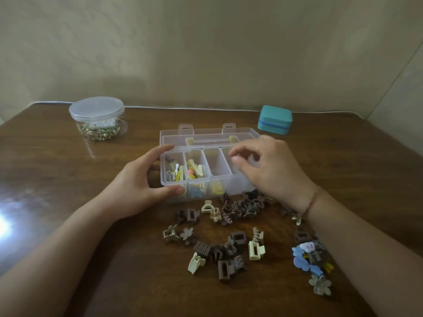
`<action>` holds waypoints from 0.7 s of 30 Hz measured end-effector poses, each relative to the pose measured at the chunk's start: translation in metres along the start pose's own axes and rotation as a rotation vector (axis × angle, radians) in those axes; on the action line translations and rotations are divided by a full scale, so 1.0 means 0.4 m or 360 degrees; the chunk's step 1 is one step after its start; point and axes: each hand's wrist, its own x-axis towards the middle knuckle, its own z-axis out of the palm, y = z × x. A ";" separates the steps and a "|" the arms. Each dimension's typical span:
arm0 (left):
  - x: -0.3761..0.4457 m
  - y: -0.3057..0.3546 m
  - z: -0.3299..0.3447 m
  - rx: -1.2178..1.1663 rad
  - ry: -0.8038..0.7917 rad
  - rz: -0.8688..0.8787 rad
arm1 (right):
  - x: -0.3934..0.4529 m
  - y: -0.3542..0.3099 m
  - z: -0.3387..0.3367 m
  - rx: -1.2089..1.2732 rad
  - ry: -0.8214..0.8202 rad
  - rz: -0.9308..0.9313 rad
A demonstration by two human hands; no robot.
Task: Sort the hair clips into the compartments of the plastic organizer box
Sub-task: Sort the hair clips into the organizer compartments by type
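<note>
A clear plastic organizer box [218, 175] stands open in the middle of the table, its lid [210, 135] laid back. The two left compartments hold small yellow, white and pink clips [193, 171]; the third looks bare. My left hand [139, 181] grips the box's left end, thumb on the front wall. My right hand [263, 167] hovers over the rightmost compartment with fingers curled, and nothing shows between them. Several brown and cream claw clips [238, 207] lie in front of the box, and more [219, 255] lie nearer me.
A round clear jar [97, 118] of gold trinkets stands at the back left. At the back right sits a teal case [274, 120]. Blue and cream clips [311, 259] lie under my right forearm. The wall runs along the wooden table [57, 175] behind.
</note>
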 end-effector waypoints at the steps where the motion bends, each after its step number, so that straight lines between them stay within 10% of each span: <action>1: 0.001 -0.001 0.000 -0.0006 -0.0005 0.0000 | -0.017 -0.001 -0.022 0.0024 0.0006 -0.0027; 9: 0.001 -0.002 0.002 -0.0017 0.0000 0.0019 | -0.199 -0.006 -0.108 -0.0330 -0.0905 -0.0277; 21: -0.002 -0.004 0.000 -0.0018 -0.0022 0.0009 | -0.261 0.097 -0.193 -0.0210 -0.0941 -0.0030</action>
